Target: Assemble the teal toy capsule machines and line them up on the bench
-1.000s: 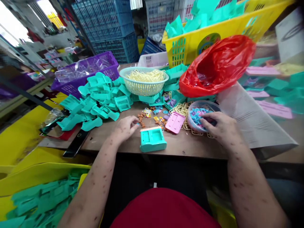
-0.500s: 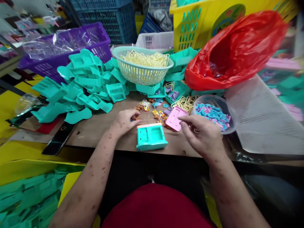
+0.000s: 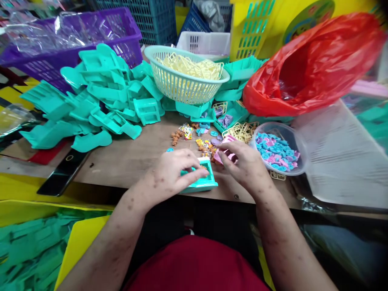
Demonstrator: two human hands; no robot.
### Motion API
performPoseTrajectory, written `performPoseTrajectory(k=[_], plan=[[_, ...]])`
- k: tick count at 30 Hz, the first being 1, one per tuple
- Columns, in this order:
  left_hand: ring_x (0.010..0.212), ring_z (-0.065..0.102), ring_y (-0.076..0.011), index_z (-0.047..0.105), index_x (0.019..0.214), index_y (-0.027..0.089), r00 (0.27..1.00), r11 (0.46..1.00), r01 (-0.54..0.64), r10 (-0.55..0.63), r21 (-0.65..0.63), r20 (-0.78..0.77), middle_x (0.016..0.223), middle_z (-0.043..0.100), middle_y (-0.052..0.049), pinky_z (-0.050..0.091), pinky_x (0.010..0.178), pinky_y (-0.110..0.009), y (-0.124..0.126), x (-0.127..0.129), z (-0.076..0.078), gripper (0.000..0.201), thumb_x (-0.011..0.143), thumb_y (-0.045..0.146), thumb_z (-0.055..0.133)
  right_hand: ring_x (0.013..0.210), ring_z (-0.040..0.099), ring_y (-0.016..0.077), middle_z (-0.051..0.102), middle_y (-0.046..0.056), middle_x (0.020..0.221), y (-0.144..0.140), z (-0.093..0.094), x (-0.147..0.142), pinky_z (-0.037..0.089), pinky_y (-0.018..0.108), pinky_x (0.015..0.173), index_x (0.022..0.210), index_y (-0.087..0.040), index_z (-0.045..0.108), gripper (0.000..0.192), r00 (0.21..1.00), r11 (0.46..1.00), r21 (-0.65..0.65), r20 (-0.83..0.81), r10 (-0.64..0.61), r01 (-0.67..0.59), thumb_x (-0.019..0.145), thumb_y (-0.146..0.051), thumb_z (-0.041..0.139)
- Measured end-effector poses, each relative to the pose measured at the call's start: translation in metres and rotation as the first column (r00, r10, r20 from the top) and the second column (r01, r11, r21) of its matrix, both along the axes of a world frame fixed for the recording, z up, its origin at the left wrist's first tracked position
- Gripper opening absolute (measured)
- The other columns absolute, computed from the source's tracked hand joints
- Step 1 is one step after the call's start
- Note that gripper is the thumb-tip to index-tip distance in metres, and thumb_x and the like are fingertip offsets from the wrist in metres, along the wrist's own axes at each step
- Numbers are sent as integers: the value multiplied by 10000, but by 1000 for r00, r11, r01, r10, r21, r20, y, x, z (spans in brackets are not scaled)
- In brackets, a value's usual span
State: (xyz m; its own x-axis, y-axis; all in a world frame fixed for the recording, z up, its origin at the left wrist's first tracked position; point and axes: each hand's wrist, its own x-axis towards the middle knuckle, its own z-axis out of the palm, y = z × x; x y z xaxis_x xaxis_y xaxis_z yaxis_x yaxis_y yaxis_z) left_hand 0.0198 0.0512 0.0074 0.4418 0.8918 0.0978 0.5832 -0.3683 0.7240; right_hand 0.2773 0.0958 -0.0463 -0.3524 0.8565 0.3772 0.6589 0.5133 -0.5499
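A small teal plastic tray (image 3: 203,184) lies on the brown table near its front edge. My left hand (image 3: 171,173) rests on top of it, fingertips pinched over one of its compartments; whether a small piece is between them I cannot tell. My right hand (image 3: 242,165) is just right of the tray, fingers curled around a pink plastic panel (image 3: 226,140). Small orange, yellow and purple pieces (image 3: 200,141) are scattered just beyond both hands.
A clear bowl of blue and pink pieces (image 3: 277,147) stands to the right. A red plastic bag (image 3: 312,68), a pale basket of yellow frames (image 3: 184,76), a pile of teal parts (image 3: 100,101) and a purple crate (image 3: 72,36) line the back. A phone (image 3: 65,171) lies at left.
My left hand moved from the scattered pieces onto the teal tray. My right hand left the clear bowl, came left and closed on the pink panel.
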Motion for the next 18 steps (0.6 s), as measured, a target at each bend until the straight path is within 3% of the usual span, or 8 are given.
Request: performPoseTrajectory(k=[4,7,10,15,18], plan=[[1009,741,-259,798,971,242,967,961,-243,250,132,-40,1057,802,-57,574,920,-375,2,-38,0,317,1047,475,597,890,770,227,834,76,1113,-18,5,17,616,376,824,1177,-228,798,217,1000,1000,15,17,-23,23,1074,-343,645],[962,732,-243,800,975,219,930,927,-319,346,196,-124,1033,794,-62,548,850,-354,9,-58,-10,293,1019,449,624,818,763,204,830,64,1047,-39,7,31,595,333,714,1174,-228,800,197,1000,1000,8,22,-2,2,1067,-334,673],[979,729,-241,793,980,206,937,934,-295,324,201,-132,1046,792,-68,541,851,-356,18,-60,-19,271,1009,418,626,766,749,182,828,61,1087,-56,7,45,600,321,687,1233,-241,795,226,1000,999,-35,17,-22,22,1065,-351,693],[987,722,-251,780,987,184,968,966,-160,194,205,-161,1051,787,-80,535,862,-370,29,-49,-24,282,1014,419,627,790,747,172,828,57,1119,-73,11,62,606,317,721,1277,-246,795,255,997,996,-74,70,-36,41,1073,-355,688],[960,726,-235,791,1009,205,977,970,-167,187,178,-101,1068,791,-62,527,826,-345,24,-51,-27,320,1030,486,641,814,760,178,841,47,1101,-77,21,76,610,319,752,1236,-251,813,231,994,996,-49,82,-71,75,1071,-349,684]])
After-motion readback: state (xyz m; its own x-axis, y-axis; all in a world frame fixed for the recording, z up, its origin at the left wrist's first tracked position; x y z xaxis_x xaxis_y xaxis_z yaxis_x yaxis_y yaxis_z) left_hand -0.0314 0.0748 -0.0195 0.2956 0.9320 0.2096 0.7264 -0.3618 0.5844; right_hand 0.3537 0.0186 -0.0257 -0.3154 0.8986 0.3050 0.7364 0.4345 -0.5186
